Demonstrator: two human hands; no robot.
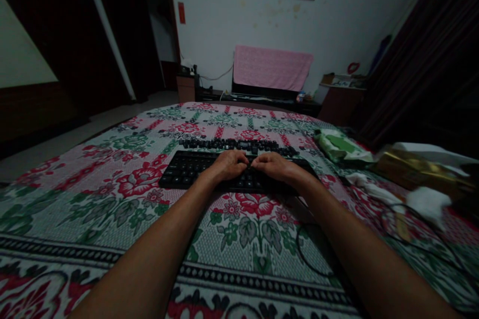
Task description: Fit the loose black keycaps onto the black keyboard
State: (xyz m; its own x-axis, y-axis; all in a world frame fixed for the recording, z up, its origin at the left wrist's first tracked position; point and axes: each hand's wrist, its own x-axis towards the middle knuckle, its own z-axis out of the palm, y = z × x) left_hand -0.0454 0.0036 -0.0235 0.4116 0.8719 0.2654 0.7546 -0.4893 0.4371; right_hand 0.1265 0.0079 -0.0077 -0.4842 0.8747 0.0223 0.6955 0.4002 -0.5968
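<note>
A black keyboard (187, 169) lies on a bed covered with a red, green and white flowered cloth (123, 194). Both my hands rest on its middle. My left hand (229, 164) has its fingers curled down onto the keys. My right hand (272, 165) sits beside it, fingers also bent and pressed to the keys, the two hands nearly touching. A row of loose black keycaps (239, 144) lies just behind the keyboard. What the fingertips pinch, if anything, is hidden in the dim light.
A green and white packet (339, 145) and a gold-coloured wrapper (415, 169) lie to the right with white cloths (426, 202). A black cable (310, 246) loops near my right forearm. Beyond the bed stands a low unit with a pink cloth (271, 67).
</note>
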